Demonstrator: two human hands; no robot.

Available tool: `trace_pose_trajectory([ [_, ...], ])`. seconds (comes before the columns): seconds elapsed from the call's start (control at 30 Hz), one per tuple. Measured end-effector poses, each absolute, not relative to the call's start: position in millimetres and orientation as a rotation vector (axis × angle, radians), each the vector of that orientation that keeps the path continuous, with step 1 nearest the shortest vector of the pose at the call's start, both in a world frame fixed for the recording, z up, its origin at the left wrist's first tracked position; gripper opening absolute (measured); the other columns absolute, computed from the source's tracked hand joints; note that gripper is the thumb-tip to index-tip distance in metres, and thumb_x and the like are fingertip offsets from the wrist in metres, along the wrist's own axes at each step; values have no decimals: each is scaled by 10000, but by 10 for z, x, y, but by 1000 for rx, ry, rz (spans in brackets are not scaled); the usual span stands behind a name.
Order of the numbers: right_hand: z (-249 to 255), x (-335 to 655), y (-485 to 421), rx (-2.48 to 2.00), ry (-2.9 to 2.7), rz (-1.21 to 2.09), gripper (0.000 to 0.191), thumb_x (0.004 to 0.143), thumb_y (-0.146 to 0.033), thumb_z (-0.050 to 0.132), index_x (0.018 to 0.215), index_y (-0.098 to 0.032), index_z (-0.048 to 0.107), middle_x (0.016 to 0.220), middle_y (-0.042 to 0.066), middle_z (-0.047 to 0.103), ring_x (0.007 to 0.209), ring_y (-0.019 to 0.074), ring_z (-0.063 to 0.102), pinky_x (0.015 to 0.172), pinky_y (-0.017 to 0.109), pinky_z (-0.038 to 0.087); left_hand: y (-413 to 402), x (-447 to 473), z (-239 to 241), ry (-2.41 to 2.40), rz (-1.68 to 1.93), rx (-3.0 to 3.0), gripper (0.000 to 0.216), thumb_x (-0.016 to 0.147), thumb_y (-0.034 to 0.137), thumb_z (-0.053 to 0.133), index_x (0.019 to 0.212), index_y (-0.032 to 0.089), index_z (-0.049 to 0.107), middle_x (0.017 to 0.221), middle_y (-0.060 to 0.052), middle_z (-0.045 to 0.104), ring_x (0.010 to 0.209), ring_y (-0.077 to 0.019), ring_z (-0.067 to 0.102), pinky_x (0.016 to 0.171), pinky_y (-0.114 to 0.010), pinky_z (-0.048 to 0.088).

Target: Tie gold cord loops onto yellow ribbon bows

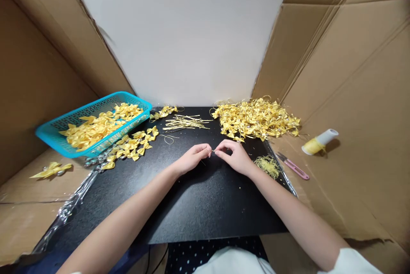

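My left hand [192, 157] and my right hand [235, 156] meet fingertip to fingertip over the middle of the black mat [192, 205]. Both are pinched closed on something tiny and thin between them, too small to name. A bundle of cut gold strands [185, 122] lies just beyond my hands. Loose yellow ribbon bows [134, 145] lie scattered to the left of my left hand. A big heap of yellow bows with gold loops [256, 119] sits beyond my right hand.
A turquoise plastic basket [57, 135] filled with yellow bows sits tilted at the left. Pink thread snips [293, 166], a spool of yellow thread [317, 142] and a small pile of thread clippings [267, 165] lie at the right. Cardboard walls enclose both sides.
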State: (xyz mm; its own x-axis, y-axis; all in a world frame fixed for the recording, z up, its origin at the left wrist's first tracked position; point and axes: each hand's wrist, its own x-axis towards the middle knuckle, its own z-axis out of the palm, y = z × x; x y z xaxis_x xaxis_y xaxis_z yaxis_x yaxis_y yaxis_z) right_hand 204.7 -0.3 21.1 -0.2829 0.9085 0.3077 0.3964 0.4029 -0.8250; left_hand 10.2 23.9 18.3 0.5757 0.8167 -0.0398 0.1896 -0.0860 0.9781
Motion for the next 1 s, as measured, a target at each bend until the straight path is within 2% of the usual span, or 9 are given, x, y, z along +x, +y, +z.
trace_pose_trajectory([
  [0.27,45,2031,-60,-1148,-1747,623,139,838,-224,601,710,-199,649,727,29,641,681,160,572,656,296,446,179,187,33,753,855,1208,400,794,514,593,617,197,427,577,47,333,582,-119,309,611,-266,324],
  [0.37,31,2010,-110,-1120,-1704,539,89,851,-245,591,855,-205,671,826,46,661,735,173,575,711,317,464,169,190,-7,755,857,1180,386,791,501,618,627,188,465,568,46,355,571,-114,319,594,-261,314],
  [0.5,16,1995,-145,-1139,-1734,455,211,837,-279,638,1037,-216,668,890,54,671,839,202,592,787,345,458,148,175,-36,802,826,1277,373,831,483,577,631,180,492,577,38,388,581,-117,337,605,-263,307],
  [0.57,1,1996,-139,-1158,-1798,428,177,840,-276,647,1007,-231,684,890,48,675,880,210,599,823,357,439,132,171,-31,826,805,1331,377,844,485,560,633,179,501,590,34,402,587,-118,342,606,-264,305],
  [0.63,-13,1998,-129,-1174,-1830,391,82,858,-261,634,897,-236,701,861,36,672,870,201,598,835,360,416,120,172,-19,840,791,1369,383,847,497,547,636,181,500,594,33,399,588,-120,337,605,-266,299],
  [0.73,-18,2000,-122,-1199,-1847,348,139,883,-238,607,767,-221,683,824,24,663,835,183,589,825,354,386,110,179,-3,844,779,1394,384,851,502,530,641,183,491,592,35,384,593,-122,331,610,-266,295],
  [0.9,-11,1990,-138,-1198,-1856,368,89,872,-249,625,944,-222,669,937,32,675,927,192,588,838,343,376,101,189,12,856,781,1410,376,850,495,521,643,182,492,599,29,389,600,-124,333,607,-262,300],
  [1.0,-23,1980,-147,-1230,-1899,323,67,884,-261,618,849,-229,666,888,15,677,891,187,580,854,358,340,91,195,18,860,774,1400,383,838,497,540,635,176,494,598,31,389,604,-120,332,605,-255,300],
])
